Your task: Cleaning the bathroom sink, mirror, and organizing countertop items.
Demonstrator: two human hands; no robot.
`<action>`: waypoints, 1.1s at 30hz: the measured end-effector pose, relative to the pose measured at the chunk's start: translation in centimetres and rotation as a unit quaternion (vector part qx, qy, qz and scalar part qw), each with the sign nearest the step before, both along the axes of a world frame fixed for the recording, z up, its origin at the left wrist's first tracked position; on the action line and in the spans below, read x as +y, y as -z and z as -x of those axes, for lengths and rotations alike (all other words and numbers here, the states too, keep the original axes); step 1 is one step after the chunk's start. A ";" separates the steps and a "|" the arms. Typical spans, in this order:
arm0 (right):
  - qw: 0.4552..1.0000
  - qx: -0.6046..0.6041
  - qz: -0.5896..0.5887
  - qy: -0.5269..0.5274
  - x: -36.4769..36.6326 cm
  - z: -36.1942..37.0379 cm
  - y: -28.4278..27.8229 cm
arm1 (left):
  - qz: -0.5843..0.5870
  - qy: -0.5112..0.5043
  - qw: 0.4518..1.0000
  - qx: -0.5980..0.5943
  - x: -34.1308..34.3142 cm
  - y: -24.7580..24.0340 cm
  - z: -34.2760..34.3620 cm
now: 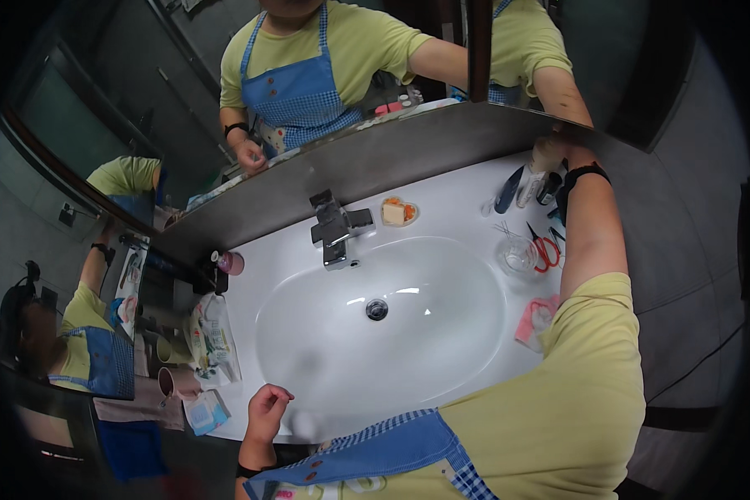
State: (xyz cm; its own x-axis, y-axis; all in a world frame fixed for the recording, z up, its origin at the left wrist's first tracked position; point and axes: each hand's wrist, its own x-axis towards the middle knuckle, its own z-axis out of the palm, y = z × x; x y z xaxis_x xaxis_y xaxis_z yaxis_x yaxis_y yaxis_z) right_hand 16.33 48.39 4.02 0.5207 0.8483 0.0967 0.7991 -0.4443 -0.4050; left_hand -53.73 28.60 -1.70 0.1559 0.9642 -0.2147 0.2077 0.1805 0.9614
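Note:
My left hand (268, 407) hovers over the near left rim of the white sink (308, 308), its fingers curled in and nothing visible in them. My right arm stretches to the far right corner of the counter. There my right hand (557, 150) is beside the mirror's lower edge, among upright bottles and tubes. Its fingers are dim and partly hidden, so their grip is unclear. Close to it stand a dark blue tube (509, 190), a clear bottle (528, 189) and a small black bottle (549, 188).
A faucet (335, 227) rises behind the basin, with a soap bar (394, 214) on a dish beside it. Right: a glass bowl (519, 255), red-handled scissors (545, 252) and a pink cloth (535, 322). Left: a pink bottle (230, 262), a wipes pack (214, 337) and a blue-white box (206, 412).

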 end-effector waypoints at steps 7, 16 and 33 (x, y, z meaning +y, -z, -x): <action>0.999 -0.007 0.025 -0.026 2.7 -0.5 1.5 | 0.004 0.003 1.000 0.015 0.2 1.0 0.0; 0.996 -0.025 0.028 -0.085 5.9 0.6 1.8 | 0.024 -0.012 0.999 0.031 0.1 1.0 -0.2; 0.922 -0.056 -0.186 -0.335 1.2 19.7 -3.6 | -0.020 0.058 0.998 -0.011 -0.3 1.2 1.4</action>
State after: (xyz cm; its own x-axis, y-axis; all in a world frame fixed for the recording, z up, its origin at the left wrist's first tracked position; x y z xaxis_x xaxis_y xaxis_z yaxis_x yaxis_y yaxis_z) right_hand -3.36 49.56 7.59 -0.1378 0.8733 0.4673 0.8896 0.3166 -0.3292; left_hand -55.18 28.31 -2.92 0.2711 0.9470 -0.1726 0.2040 0.1187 0.9717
